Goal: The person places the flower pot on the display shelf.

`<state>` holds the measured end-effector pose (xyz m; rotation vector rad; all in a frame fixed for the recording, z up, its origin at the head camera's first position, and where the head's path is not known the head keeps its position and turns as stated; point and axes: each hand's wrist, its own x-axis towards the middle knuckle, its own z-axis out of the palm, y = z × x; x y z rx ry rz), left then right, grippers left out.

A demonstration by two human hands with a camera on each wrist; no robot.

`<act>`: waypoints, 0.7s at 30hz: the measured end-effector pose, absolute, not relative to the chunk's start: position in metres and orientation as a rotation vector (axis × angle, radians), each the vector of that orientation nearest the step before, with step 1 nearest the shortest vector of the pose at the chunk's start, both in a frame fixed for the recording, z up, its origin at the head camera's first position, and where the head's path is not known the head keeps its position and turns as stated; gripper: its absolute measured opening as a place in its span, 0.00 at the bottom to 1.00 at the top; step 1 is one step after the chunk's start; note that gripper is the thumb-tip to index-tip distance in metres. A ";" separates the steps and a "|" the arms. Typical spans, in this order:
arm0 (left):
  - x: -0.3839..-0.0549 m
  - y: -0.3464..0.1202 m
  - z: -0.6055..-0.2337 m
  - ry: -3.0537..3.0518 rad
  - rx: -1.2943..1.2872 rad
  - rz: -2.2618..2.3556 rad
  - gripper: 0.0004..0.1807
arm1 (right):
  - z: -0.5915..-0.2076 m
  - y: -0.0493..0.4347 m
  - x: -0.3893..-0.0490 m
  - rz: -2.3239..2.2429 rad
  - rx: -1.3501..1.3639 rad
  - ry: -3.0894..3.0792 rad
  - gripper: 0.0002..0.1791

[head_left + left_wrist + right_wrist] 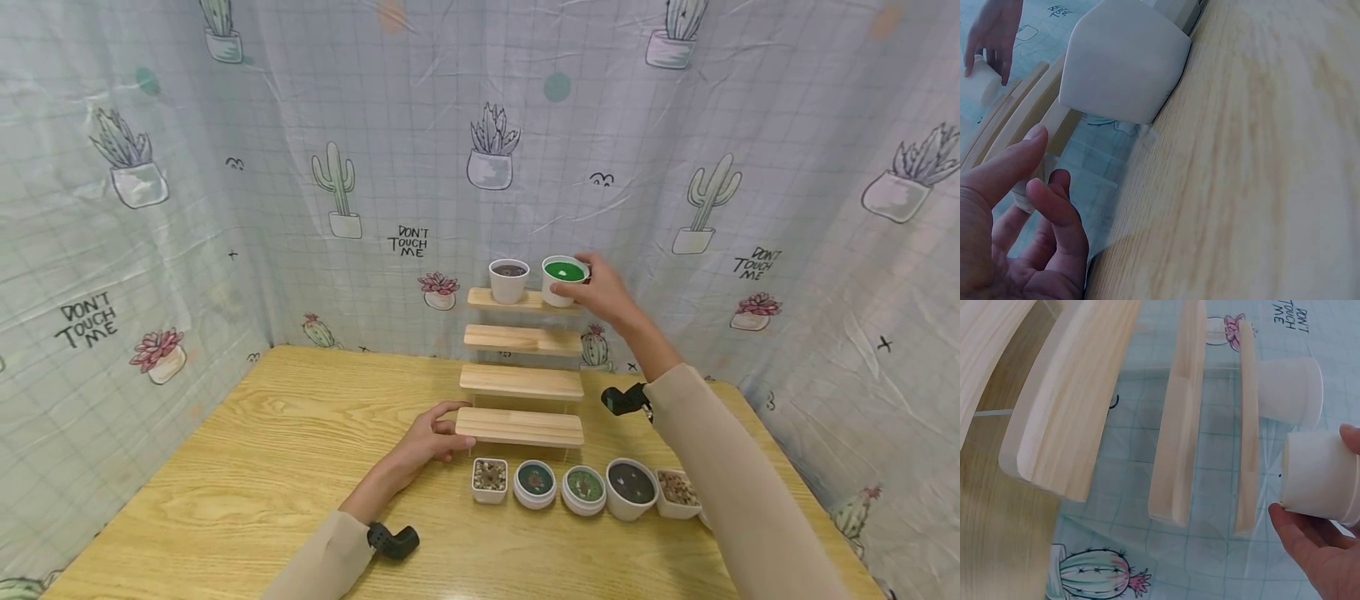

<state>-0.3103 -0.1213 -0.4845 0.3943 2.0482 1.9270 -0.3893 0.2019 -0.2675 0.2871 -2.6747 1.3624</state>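
Observation:
My right hand (600, 287) holds a white round pot (1322, 478) with a green top, thumb on one side and fingers on the other. In the right wrist view a small gap shows between the pot's base and the top shelf (1247, 437). Beside it, another white pot (508, 283) with a dark brown top stands on that shelf. The tiered wooden stand (521, 427) has several steps. At the left end of its lowest step, my left hand (429, 437) grips the edge, thumb on top and fingers curled below.
In front of the stand is a row of pots: a square pot with pebbles (490, 479), two round ones (535, 485) (583, 490), a taller dark-topped pot (631, 490) and a pebble-filled pot (678, 492). A printed curtain (420, 183) hangs behind the wooden table (315, 417).

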 end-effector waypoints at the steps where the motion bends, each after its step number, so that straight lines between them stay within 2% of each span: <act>1: -0.310 -0.121 -0.484 2.050 0.397 1.926 0.42 | -0.267 0.201 -0.390 1.360 0.284 -2.674 0.50; 8: -0.310 -0.122 -0.485 2.053 0.390 1.924 0.42 | -0.268 0.197 -0.393 1.296 0.264 -2.693 0.52; 21: -0.309 -0.121 -0.484 2.047 0.392 1.936 0.41 | -0.268 0.183 -0.400 1.267 0.245 -2.703 0.49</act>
